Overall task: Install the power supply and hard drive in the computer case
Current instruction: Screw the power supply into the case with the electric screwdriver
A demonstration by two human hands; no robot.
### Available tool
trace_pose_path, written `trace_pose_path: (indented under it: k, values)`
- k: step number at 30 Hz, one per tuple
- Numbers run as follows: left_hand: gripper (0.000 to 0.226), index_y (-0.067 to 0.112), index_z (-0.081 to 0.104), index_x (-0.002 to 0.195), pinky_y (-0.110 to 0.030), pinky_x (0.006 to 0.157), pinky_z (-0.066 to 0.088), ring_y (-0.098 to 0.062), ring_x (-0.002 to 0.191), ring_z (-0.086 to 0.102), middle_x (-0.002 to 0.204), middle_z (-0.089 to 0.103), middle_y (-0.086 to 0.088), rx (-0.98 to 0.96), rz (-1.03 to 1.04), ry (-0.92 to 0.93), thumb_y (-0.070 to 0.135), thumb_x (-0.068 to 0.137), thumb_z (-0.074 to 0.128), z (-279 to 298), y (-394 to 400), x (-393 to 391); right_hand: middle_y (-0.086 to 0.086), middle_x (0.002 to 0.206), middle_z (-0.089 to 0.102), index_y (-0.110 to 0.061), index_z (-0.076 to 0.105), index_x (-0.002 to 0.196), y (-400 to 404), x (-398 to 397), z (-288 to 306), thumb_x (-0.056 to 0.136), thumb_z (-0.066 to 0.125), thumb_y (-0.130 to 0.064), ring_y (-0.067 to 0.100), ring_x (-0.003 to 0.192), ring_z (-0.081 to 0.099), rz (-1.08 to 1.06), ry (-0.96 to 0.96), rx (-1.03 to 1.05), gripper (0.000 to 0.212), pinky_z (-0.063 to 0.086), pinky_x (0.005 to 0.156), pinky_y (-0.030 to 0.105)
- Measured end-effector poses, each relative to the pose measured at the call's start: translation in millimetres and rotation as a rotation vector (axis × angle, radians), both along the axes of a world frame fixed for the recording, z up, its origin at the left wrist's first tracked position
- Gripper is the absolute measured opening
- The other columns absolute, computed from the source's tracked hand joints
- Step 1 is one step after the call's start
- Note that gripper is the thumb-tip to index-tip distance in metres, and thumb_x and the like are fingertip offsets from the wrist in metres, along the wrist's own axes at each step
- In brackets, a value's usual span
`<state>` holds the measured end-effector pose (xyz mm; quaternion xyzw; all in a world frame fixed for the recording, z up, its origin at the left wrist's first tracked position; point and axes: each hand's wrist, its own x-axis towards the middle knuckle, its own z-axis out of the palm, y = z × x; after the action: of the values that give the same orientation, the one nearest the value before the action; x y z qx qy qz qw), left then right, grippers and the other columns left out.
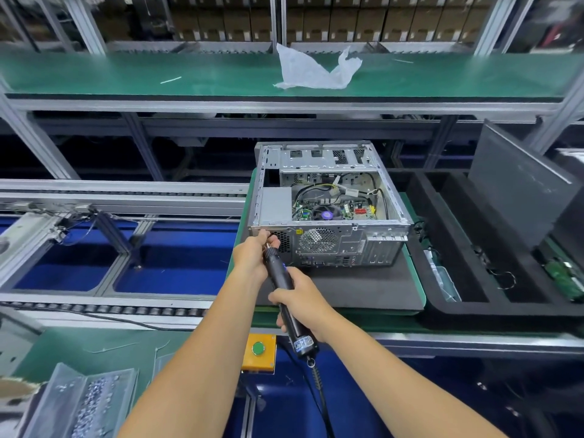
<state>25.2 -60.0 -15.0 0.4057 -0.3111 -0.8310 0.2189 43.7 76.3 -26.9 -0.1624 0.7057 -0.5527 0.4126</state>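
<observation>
The open silver metal computer case (pixel 328 210) lies on its side, with the grey boxy power supply (pixel 275 203) seated in its rear left corner. The long black electric screwdriver (pixel 286 298) is gripped by the right hand (pixel 300 306), its axis aimed up and away at the case's rear upper-left corner, where its tip is pinched by the left hand (pixel 252 256). Circuit boards are held in the black foam tray (pixel 442 241) right of the case.

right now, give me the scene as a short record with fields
case: open case on a black mat, rear panel facing the person
psu: grey box in the case's rear left corner
tool: electric screwdriver, tip at the rear panel's upper left corner
right hand: grips the screwdriver body
left hand: pinches near the tip
screws: tray at lower left
</observation>
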Motion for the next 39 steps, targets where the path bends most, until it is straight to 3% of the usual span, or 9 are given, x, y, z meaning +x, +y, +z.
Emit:
trace_pose_path:
  k: [3, 9, 14, 20, 23, 27, 30, 34, 39]
  values:
    - [0.015, -0.003, 0.056, 0.078, -0.022, 0.051, 0.053, -0.017, 0.058, 0.057, 0.071, 0.057, -0.01, 0.019, 0.038, 0.024, -0.001, 0.094, 0.055, -2.2, 2.9, 1.8, 0.012, 0.098, 0.055, -0.032, 0.041, 0.115, -2.4, 4.1, -4.5, 0.087, 0.062, -0.014, 0.018, 0.048, 0.06, -0.003, 0.052, 0.016, 0.039, 0.055, 0.052, 0.033]
    - [0.016, -0.004, 0.056, 0.075, -0.022, 0.049, 0.052, -0.014, 0.044, 0.057, 0.066, 0.057, -0.011, 0.018, 0.11, 0.045, -0.004, 0.091, 0.056, -7.3, 0.4, 5.7, 0.011, 0.104, 0.057, -0.031, 0.042, 0.131, -4.6, 5.4, -9.7, 0.084, 0.064, -0.015, 0.019, 0.048, 0.062, -0.013, 0.087, 0.017, 0.055, 0.056, 0.052, 0.031]
    - [0.015, -0.004, 0.057, 0.079, -0.023, 0.052, 0.055, -0.019, 0.056, 0.061, 0.073, 0.058, -0.013, 0.016, 0.078, 0.04, 0.0, 0.094, 0.055, -5.6, -3.6, 6.4, 0.012, 0.098, 0.061, -0.039, 0.043, 0.118, -6.1, 7.0, -6.3, 0.08, 0.066, -0.015, 0.02, 0.049, 0.062, -0.016, 0.037, -0.03, 0.05, 0.056, 0.052, 0.031]
    - [0.016, -0.004, 0.058, 0.087, -0.026, 0.057, 0.054, -0.021, 0.068, 0.06, 0.08, 0.059, -0.014, -0.005, -0.017, 0.029, 0.007, 0.097, 0.052, -5.0, -12.9, 6.3, 0.016, 0.103, 0.054, -0.039, 0.033, 0.132, -7.8, 7.8, 1.0, 0.077, 0.069, -0.008, 0.023, 0.062, 0.062, 0.122, -0.054, -0.114, 0.073, 0.055, 0.064, 0.039]
    - [0.019, -0.004, 0.056, 0.088, -0.026, 0.056, 0.051, -0.021, 0.066, 0.056, 0.079, 0.057, -0.013, 0.027, -0.034, 0.077, 0.008, 0.099, 0.046, -5.7, -14.2, 7.3, 0.01, 0.097, 0.054, -0.05, 0.03, 0.128, -7.5, 10.0, 4.2, 0.079, 0.068, -0.007, 0.025, 0.055, 0.059, 0.161, -0.031, -0.175, 0.075, 0.054, 0.054, 0.034]
    - [0.018, -0.006, 0.058, 0.091, -0.03, 0.069, 0.052, -0.023, 0.071, 0.058, 0.083, 0.059, -0.015, 0.012, -0.058, 0.067, 0.006, 0.098, 0.046, -11.2, -13.7, 8.6, 0.011, 0.098, 0.055, -0.067, 0.032, 0.108, -11.0, 17.1, 2.1, 0.08, 0.062, -0.004, 0.025, 0.048, 0.056, 0.127, -0.019, -0.205, 0.075, 0.051, 0.047, 0.03]
    - [0.019, -0.005, 0.059, 0.09, -0.03, 0.068, 0.053, -0.022, 0.068, 0.06, 0.078, 0.062, -0.014, -0.011, -0.087, 0.046, 0.008, 0.098, 0.047, -13.3, -13.6, 8.0, 0.012, 0.097, 0.055, -0.063, 0.03, 0.116, -13.4, 18.9, -2.9, 0.078, 0.061, -0.003, 0.024, 0.049, 0.056, 0.089, -0.02, -0.207, 0.077, 0.051, 0.046, 0.03]
    - [0.021, -0.001, 0.056, 0.084, -0.025, 0.054, 0.05, -0.015, 0.052, 0.058, 0.059, 0.061, -0.006, 0.034, -0.094, 0.117, 0.006, 0.099, 0.043, -14.3, -13.9, 6.0, 0.01, 0.094, 0.054, -0.062, 0.033, 0.115, -15.6, 17.5, -6.5, 0.075, 0.062, -0.005, 0.024, 0.049, 0.057, 0.065, -0.033, -0.204, 0.075, 0.051, 0.046, 0.03]
    - [0.019, -0.001, 0.055, 0.084, -0.024, 0.051, 0.05, -0.013, 0.049, 0.058, 0.055, 0.06, -0.003, 0.024, -0.094, 0.134, 0.005, 0.098, 0.043, -17.4, -15.1, 4.7, 0.008, 0.096, 0.053, -0.047, 0.03, 0.134, -15.7, 17.1, -8.0, 0.076, 0.062, -0.003, 0.019, 0.05, 0.058, 0.049, -0.021, -0.183, 0.079, 0.051, 0.047, 0.03]
